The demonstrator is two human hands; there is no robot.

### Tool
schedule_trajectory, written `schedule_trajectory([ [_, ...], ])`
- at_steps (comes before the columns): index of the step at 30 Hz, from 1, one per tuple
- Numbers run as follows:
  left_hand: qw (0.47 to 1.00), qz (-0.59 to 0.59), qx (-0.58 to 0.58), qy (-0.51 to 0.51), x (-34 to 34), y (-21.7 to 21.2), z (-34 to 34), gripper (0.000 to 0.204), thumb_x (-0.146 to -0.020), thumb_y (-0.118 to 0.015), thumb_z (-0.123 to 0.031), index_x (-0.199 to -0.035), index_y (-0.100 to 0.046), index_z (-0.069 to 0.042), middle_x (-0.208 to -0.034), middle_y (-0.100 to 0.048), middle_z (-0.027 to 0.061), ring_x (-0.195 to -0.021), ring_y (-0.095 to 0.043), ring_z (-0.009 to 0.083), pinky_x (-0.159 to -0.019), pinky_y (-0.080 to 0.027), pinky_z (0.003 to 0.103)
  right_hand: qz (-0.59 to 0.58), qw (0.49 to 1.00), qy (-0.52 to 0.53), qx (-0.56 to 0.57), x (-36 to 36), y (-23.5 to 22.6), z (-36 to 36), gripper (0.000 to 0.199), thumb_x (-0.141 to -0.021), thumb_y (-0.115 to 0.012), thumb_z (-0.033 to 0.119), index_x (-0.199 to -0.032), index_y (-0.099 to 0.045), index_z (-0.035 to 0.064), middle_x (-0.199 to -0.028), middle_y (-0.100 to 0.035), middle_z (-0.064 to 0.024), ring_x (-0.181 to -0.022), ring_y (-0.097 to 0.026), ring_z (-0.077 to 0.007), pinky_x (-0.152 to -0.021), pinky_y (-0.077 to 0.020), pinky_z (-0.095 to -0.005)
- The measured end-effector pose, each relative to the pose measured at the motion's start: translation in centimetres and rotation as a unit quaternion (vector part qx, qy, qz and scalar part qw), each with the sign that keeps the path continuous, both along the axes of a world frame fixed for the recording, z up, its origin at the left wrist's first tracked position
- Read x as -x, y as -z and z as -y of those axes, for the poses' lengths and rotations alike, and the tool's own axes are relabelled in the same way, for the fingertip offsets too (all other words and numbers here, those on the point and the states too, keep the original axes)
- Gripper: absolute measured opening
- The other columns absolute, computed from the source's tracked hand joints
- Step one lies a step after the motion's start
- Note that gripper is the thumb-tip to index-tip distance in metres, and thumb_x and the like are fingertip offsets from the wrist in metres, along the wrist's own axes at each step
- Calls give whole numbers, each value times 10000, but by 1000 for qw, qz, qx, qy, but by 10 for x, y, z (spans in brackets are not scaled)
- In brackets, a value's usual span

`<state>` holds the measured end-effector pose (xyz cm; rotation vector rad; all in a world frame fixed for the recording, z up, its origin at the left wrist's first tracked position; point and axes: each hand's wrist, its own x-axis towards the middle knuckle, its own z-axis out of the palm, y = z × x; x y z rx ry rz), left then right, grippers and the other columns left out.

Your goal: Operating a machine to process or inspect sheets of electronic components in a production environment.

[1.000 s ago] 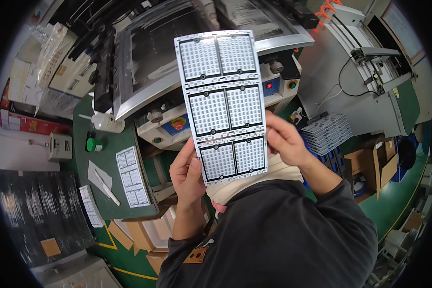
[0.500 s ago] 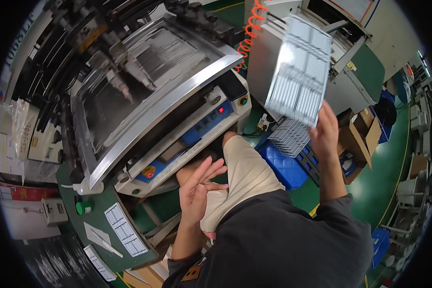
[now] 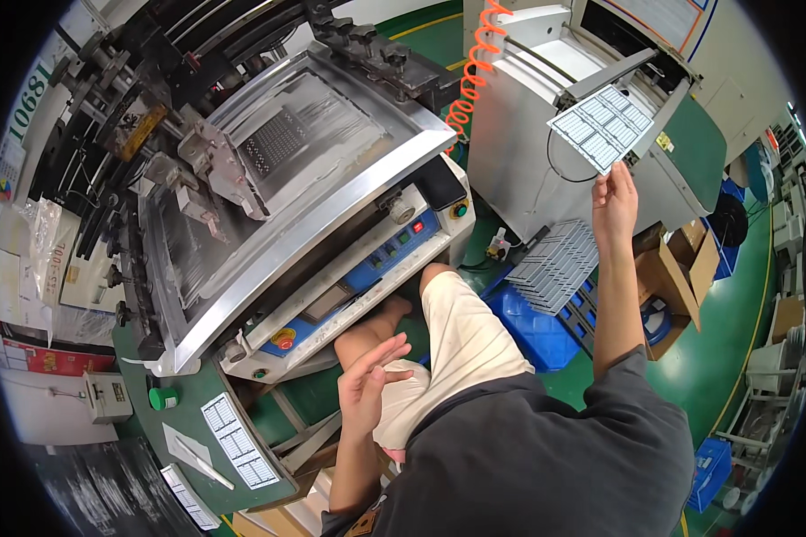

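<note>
My right hand (image 3: 614, 210) is stretched forward on the right, its thumb and fingers pinching the near edge of a white printed sheet (image 3: 602, 131) with dark-lined blocks. The sheet is held out in front of the near end of a white machine with a green top panel (image 3: 690, 148); whether it touches the machine, I cannot tell. Over my lap hangs my left hand (image 3: 364, 389), holding nothing, its fingers extended and thumb apart. Ahead of it stands a screen printing machine with a metal-framed screen (image 3: 331, 116) and a blue control panel (image 3: 385, 251).
A grey slotted rack (image 3: 555, 264) stands by a blue bin (image 3: 535, 327). An orange coiled hose (image 3: 471, 85) hangs between the machines. Open cardboard box (image 3: 676, 268) on the right. The green side table (image 3: 184, 421) carries printed sheets (image 3: 240, 440), a pen (image 3: 204, 461) and a green-capped container (image 3: 162, 398).
My right hand has carried the sheet forward and right, toward the white machine, and turned it. My left hand stays over my lap. The carriage above the screen has shifted slightly.
</note>
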<state>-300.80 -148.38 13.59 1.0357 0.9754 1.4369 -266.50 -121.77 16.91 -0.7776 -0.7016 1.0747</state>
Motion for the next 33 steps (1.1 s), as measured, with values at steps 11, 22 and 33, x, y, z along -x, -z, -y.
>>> schedule_trajectory([
  [11, 1000, 2, 28, -12, 3, 6, -9, 358, -975, -436, -139, -1258, -495, 73, -1282, -517, 261, -1150, -563, 327, -797, -577, 369, 13, 1000, -16, -12, -17, 1, -19, 177, -984, -461, 146, -829, -493, 69, -694, -491, 11, -563, -385, -49, -521, -333, -184],
  [22, 999, 6, 45, -18, -2, 7, -20, 350, -975, -449, -164, -1232, -514, 66, -1257, -538, 252, -1127, -579, 315, -758, -587, 352, -11, 1000, -25, 10, -34, 6, -40, 188, -992, -440, 159, -836, -489, 68, -680, -474, 14, -552, -361, -53, -497, -309, -194],
  [33, 991, -36, 87, -97, 15, 17, -9, 332, -978, -460, -154, -1240, -523, 40, -1248, -568, 189, -1127, -578, 262, -861, -526, 344, 37, 951, -247, 181, 73, 70, 29, 446, -1005, -403, 391, -1151, -584, 10, -603, -400, 59, -531, -362, -46, -488, -292, -195],
])
